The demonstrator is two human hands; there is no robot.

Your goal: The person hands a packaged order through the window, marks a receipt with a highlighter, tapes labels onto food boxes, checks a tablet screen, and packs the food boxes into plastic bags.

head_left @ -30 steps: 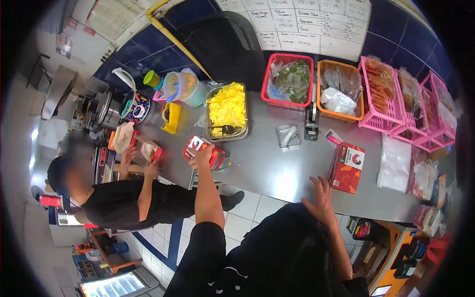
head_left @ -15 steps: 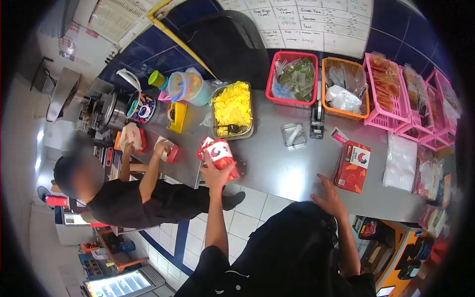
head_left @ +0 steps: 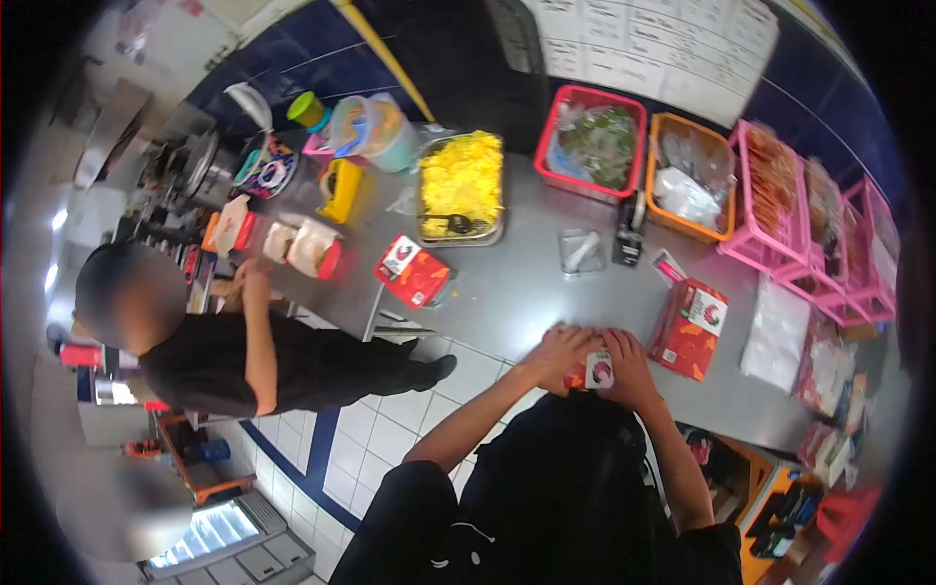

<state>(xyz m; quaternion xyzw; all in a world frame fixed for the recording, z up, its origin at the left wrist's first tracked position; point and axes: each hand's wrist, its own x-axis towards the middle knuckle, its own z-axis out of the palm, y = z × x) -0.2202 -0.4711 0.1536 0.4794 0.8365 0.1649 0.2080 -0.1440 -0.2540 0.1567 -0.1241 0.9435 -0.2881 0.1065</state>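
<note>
Both my hands are together at the near edge of the steel counter, close to my body. My left hand (head_left: 564,357) and my right hand (head_left: 629,369) grip a red cardboard food box (head_left: 592,372) from both sides, fingers over its top. A white panel with a red printed logo shows on it; the rest is hidden by my hands. Another red box (head_left: 414,273) with the same print lies on the counter to the left. To the right of my right hand is a stack of red boxes (head_left: 689,327).
A tray of yellow food (head_left: 460,185) with a black utensil stands behind the left box. Red (head_left: 592,190), orange (head_left: 690,224) and pink baskets line the wall. A small clear container (head_left: 582,252) sits mid-counter. A co-worker (head_left: 210,361) stands left, near opened boxes (head_left: 304,246).
My left hand has moved right, away from the red box at the left, which now lies on the counter. My right hand, earlier spread near the counter edge, now holds a red box with my left.
</note>
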